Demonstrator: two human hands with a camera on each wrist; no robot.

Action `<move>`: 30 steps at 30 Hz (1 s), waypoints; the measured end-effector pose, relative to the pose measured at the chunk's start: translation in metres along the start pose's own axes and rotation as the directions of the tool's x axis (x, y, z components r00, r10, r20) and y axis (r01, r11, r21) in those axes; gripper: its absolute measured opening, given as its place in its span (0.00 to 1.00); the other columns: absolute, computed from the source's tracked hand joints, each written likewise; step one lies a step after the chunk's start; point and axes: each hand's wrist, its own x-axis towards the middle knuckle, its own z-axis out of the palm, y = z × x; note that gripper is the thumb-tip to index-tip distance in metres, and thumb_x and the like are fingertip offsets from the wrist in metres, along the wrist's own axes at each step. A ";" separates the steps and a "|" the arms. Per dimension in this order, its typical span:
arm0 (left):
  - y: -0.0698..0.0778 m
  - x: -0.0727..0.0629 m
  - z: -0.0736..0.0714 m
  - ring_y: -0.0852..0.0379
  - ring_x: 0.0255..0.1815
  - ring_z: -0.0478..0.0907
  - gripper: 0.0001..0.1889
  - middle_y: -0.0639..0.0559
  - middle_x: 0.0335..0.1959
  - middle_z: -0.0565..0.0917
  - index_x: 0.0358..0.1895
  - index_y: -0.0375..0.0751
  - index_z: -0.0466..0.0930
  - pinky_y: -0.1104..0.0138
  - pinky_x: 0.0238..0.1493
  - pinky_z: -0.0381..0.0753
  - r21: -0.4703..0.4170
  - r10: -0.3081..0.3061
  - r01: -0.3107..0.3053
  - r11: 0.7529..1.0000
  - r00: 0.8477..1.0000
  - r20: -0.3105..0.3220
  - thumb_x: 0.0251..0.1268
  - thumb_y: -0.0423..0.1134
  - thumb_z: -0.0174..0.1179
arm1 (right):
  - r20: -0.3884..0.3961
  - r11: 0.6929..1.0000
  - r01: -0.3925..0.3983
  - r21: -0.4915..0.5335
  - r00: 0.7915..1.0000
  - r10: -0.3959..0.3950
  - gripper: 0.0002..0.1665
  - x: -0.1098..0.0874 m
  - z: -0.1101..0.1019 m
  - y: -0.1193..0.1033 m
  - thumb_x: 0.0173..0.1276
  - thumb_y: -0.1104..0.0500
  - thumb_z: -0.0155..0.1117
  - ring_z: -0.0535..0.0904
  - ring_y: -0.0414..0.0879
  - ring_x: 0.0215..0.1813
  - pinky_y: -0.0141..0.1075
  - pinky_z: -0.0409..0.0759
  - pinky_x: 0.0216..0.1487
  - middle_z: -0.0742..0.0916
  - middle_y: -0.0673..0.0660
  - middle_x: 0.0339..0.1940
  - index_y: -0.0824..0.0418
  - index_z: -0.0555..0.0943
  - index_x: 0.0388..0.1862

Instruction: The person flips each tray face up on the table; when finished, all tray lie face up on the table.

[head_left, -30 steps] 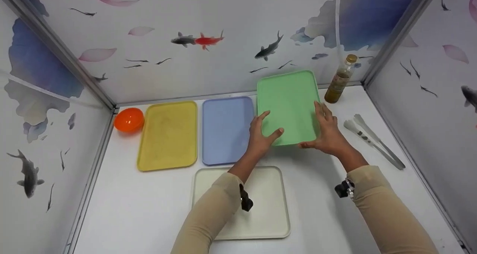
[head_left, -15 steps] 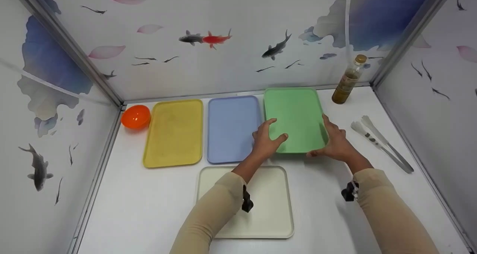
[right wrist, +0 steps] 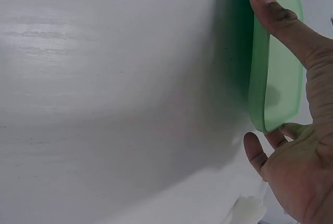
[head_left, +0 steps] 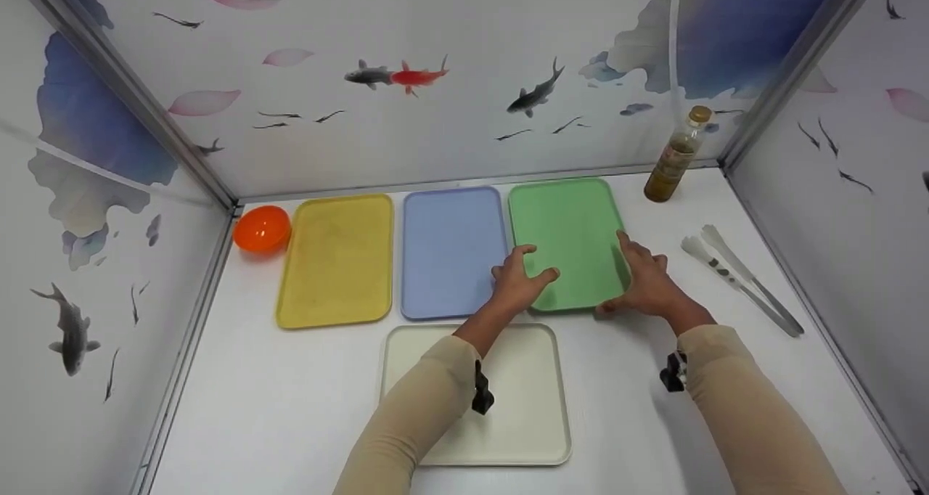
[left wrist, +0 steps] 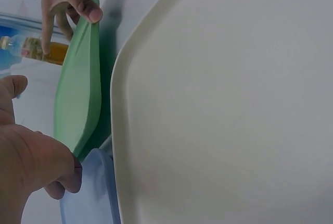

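A green rectangular tray (head_left: 570, 244) lies between my two hands at the right of the row in the head view. My left hand (head_left: 519, 281) holds its left edge near the front corner, fingers bent at the rim and thumb spread above the tray. At the right edge, my right hand (head_left: 646, 281) grips the near corner. In the right wrist view the right thumb (right wrist: 270, 13) presses the tray's outer wall, with fingers around the corner. A dark shadow runs below the tray's near side; whether it fully touches the table is unclear. A blue tray (head_left: 453, 252) lies just left of it.
A yellow tray (head_left: 335, 263) and an orange bowl (head_left: 262, 229) stand to the left. Under my left forearm lies a cream tray (head_left: 522, 401). An oil bottle (head_left: 671, 165) stands at the back right, tongs (head_left: 747, 281) nearer. Patterned walls (head_left: 435, 132) enclose the table.
The green tray has come down from a raised, tilted position toward the table and nearer to me, lining up beside the blue tray. Both hands have moved with it.
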 end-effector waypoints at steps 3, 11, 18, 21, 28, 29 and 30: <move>-0.004 0.003 0.000 0.39 0.75 0.63 0.38 0.42 0.84 0.72 0.80 0.51 0.69 0.43 0.77 0.68 0.001 -0.025 0.025 1.000 1.000 0.018 0.71 0.55 0.69 | 0.013 1.000 -0.007 -0.011 1.000 0.008 0.94 0.002 0.002 -0.001 0.48 0.46 0.97 0.55 0.76 0.78 0.73 0.63 0.80 0.53 0.79 0.90 0.59 0.36 0.95; 0.004 -0.008 -0.006 0.38 0.76 0.62 0.38 0.44 0.84 0.72 0.80 0.50 0.69 0.42 0.77 0.68 0.001 -0.017 0.017 1.000 0.998 0.062 0.70 0.52 0.70 | 0.037 0.999 -0.018 -0.051 0.999 0.020 0.93 0.003 0.009 0.000 0.50 0.45 0.96 0.56 0.80 0.80 0.75 0.63 0.80 0.55 0.81 0.89 0.60 0.35 0.94; 0.005 -0.014 -0.018 0.35 0.80 0.59 0.38 0.43 0.86 0.67 0.83 0.52 0.68 0.41 0.81 0.62 0.089 -0.012 0.003 0.996 0.996 0.093 0.75 0.56 0.68 | 0.044 0.999 0.010 -0.040 0.999 -0.008 0.91 0.003 0.014 0.003 0.52 0.43 0.94 0.55 0.80 0.80 0.76 0.65 0.77 0.54 0.81 0.89 0.59 0.37 0.95; 0.003 -0.015 -0.028 0.35 0.82 0.57 0.38 0.41 0.87 0.61 0.84 0.54 0.67 0.38 0.80 0.62 0.102 0.008 -0.019 0.995 0.994 0.108 0.76 0.56 0.67 | 0.047 0.998 0.011 -0.067 0.999 -0.008 0.90 0.000 0.013 0.004 0.53 0.41 0.93 0.54 0.82 0.79 0.79 0.65 0.76 0.54 0.82 0.89 0.59 0.37 0.95; -0.011 -0.017 -0.073 0.34 0.86 0.54 0.39 0.41 0.89 0.53 0.86 0.58 0.64 0.30 0.77 0.61 0.231 0.117 -0.135 0.963 0.989 0.091 0.76 0.58 0.65 | 0.010 0.985 -0.001 -0.171 1.000 0.003 0.87 -0.011 0.007 0.011 0.57 0.27 0.85 0.48 0.85 0.85 0.88 0.56 0.71 0.49 0.81 0.90 0.56 0.37 0.95; -0.013 -0.016 -0.082 0.34 0.86 0.53 0.39 0.41 0.90 0.52 0.86 0.59 0.64 0.29 0.77 0.62 0.272 0.130 -0.145 0.951 0.989 0.075 0.76 0.59 0.65 | -0.002 0.983 -0.005 -0.185 1.000 0.005 0.87 -0.013 0.006 0.011 0.57 0.25 0.83 0.47 0.85 0.86 0.89 0.53 0.72 0.48 0.80 0.90 0.55 0.37 0.95; -0.016 -0.016 -0.091 0.33 0.87 0.53 0.39 0.40 0.90 0.52 0.86 0.60 0.64 0.29 0.77 0.62 0.312 0.142 -0.153 0.938 0.988 0.060 0.76 0.60 0.65 | -0.016 0.980 -0.010 -0.200 1.000 0.007 0.86 -0.015 0.005 0.011 0.57 0.23 0.81 0.45 0.84 0.87 0.90 0.50 0.72 0.48 0.79 0.91 0.54 0.38 0.95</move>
